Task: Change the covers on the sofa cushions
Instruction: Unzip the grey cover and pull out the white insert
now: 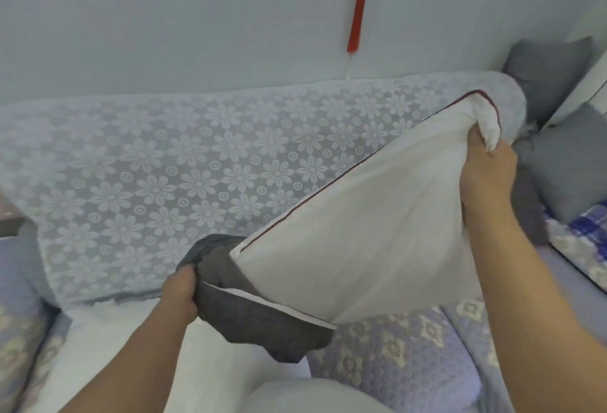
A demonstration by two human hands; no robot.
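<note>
While the white cushion (361, 215) is held above the sofa seat (410, 347), its far corner is gripped by the right hand (486, 169); the soft, light grey cover (249, 317) is bunched in the left hand (180, 294).

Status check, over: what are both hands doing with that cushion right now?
Left hand grips dark grey cover, bunched at one end. Right hand grips far corner of white cushion, held above sofa. Nothing in the way.

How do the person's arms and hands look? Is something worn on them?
Both forearms are bare as far as the picture shows; no sleeves come into view. The left hand and the right hand wear no gloves, and no watch, ring or bracelet can be seen on them.
</note>
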